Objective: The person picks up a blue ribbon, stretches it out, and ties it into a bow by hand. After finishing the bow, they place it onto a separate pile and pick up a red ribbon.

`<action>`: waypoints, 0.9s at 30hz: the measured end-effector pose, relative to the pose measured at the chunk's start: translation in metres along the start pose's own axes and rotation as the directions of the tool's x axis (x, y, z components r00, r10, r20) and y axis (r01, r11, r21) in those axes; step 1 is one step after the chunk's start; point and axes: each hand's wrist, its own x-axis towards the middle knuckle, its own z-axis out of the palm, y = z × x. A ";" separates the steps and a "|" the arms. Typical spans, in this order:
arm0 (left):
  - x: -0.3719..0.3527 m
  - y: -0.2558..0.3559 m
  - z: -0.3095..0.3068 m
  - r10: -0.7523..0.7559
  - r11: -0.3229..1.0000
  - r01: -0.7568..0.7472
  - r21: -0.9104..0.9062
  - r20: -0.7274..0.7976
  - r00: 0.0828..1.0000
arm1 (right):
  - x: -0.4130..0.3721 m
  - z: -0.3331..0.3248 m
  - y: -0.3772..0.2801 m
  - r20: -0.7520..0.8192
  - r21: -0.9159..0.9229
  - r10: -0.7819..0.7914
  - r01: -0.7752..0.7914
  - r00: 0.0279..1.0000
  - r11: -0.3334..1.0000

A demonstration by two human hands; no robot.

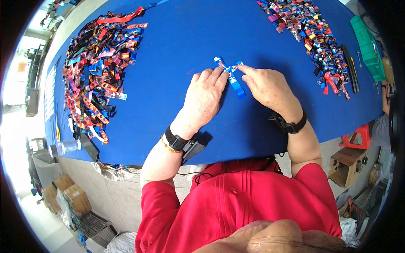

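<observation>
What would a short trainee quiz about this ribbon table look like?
1. True or false: the left hand and the right hand both touch the blue ribbon.
2. On which side of the person does the green tray lie? A left; B right; C under the hands.
3. How many heaps of coloured ribbons lie on the blue table?

Key:
1. True.
2. B.
3. Two: the left heap and the right heap.
</observation>
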 end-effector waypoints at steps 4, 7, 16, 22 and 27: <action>0.000 0.001 -0.001 0.007 0.999 -0.007 0.036 0.008 1.000 | 0.000 -0.003 -0.002 0.019 0.001 0.010 -0.010 1.000 1.000; 0.000 0.001 0.000 0.015 0.998 -0.016 0.057 0.014 1.000 | 0.000 -0.003 -0.001 0.019 0.006 0.005 -0.005 1.000 1.000; 0.001 0.002 0.001 -0.022 1.000 0.022 0.012 0.002 1.000 | 0.000 -0.007 -0.006 0.046 -0.004 0.010 -0.010 0.999 1.000; 0.002 0.003 0.002 -0.008 0.998 0.007 0.063 0.018 1.000 | 0.000 -0.004 -0.004 0.040 0.003 0.014 -0.014 0.999 1.000; 0.000 0.004 0.001 -0.007 0.999 0.007 0.048 -0.002 1.000 | 0.002 -0.010 -0.006 0.095 0.025 0.054 -0.056 0.994 0.998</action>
